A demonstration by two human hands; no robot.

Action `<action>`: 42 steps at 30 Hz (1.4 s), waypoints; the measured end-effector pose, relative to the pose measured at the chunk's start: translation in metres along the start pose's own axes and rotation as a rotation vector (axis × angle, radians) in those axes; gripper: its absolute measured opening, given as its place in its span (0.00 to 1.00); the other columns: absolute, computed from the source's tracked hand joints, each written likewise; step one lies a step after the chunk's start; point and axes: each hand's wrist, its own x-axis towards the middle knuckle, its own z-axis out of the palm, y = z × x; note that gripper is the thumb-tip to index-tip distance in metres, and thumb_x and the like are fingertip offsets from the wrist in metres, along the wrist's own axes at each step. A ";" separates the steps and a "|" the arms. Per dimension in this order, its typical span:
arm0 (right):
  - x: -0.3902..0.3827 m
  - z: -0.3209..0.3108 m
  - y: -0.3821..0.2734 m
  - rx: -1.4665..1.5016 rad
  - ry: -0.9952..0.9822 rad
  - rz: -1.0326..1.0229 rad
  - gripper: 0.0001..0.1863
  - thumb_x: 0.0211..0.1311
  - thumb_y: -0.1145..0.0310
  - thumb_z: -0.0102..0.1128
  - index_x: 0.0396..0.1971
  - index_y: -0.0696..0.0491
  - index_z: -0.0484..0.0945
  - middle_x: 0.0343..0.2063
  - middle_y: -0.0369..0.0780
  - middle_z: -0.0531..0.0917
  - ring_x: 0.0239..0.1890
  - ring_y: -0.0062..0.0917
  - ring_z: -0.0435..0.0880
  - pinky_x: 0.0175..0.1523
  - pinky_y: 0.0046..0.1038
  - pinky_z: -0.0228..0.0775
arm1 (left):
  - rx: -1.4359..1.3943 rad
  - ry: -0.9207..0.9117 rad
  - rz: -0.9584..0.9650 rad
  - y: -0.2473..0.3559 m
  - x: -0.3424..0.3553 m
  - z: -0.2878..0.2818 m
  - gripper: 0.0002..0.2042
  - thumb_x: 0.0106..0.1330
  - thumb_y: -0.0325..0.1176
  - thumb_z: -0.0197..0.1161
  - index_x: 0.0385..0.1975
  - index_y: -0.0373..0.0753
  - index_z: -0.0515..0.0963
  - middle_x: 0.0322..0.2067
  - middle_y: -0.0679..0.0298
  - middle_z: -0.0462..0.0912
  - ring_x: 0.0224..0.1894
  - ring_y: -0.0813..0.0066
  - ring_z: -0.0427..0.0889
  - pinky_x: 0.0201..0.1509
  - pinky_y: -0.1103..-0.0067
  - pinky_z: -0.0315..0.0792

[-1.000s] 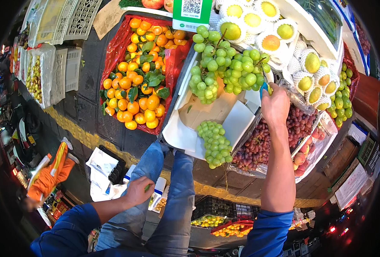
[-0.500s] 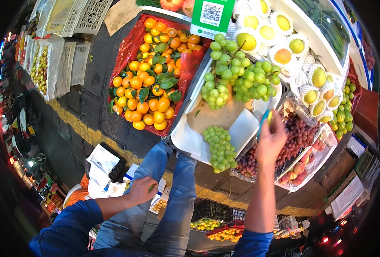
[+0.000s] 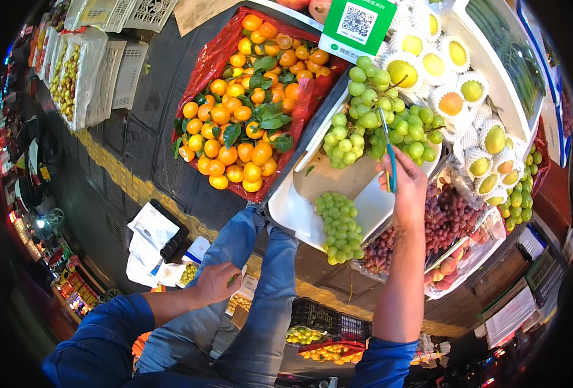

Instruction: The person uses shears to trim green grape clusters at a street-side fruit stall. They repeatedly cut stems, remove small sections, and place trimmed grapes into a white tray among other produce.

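Here, in the head view, my two hands are well apart from each other. My right hand (image 3: 408, 184) is closed around the blue handles of the scissors (image 3: 392, 169), and its thumb and fingers are bent upon them. The scissors look slim; their thin, greyish blades point upward and lie before the upper green grapes (image 3: 365, 107), but I cannot tell whether the metal is touching any fruit. These grapes are round, plump and light green, with a shine on the skin and a brownish stem showing among them. They are heaped at the far part of a white-lined box (image 3: 285, 210). A smaller bunch (image 3: 339, 226), of the same pale green and tightly packed, lies at the near side and hangs over the edge. My left hand (image 3: 215, 283) rests upon my left leg (image 3: 231, 236), with the fingers curled around a small green thing (image 3: 231, 280), too small for me to recognise. To the left of the box are orange citrus fruits (image 3: 244, 116) with dark leaves, in red plastic; to the right, dark red grapes (image 3: 448, 213).
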 end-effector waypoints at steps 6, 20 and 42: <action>0.029 -0.008 -0.014 -0.247 -0.070 -0.060 0.23 0.64 0.69 0.63 0.57 0.64 0.78 0.30 0.34 0.83 0.24 0.12 0.74 0.29 0.17 0.65 | -0.003 0.020 -0.009 -0.003 -0.001 -0.001 0.05 0.58 0.29 0.68 0.28 0.39 0.78 0.27 0.60 0.79 0.26 0.57 0.82 0.29 0.67 0.76; 0.037 -0.014 -0.013 -0.194 -0.116 -0.059 0.20 0.62 0.74 0.63 0.54 0.63 0.80 0.28 0.34 0.82 0.22 0.12 0.73 0.27 0.16 0.63 | -0.032 0.030 -0.011 -0.005 -0.002 0.001 0.04 0.57 0.26 0.67 0.29 0.40 0.78 0.27 0.61 0.78 0.28 0.58 0.82 0.30 0.69 0.75; 0.026 -0.013 -0.024 -0.189 -0.116 0.019 0.25 0.63 0.64 0.66 0.57 0.62 0.79 0.25 0.35 0.82 0.22 0.12 0.73 0.28 0.17 0.63 | -0.003 0.043 -0.005 -0.003 -0.002 0.001 0.04 0.58 0.27 0.67 0.28 0.39 0.78 0.26 0.61 0.78 0.26 0.58 0.82 0.28 0.68 0.75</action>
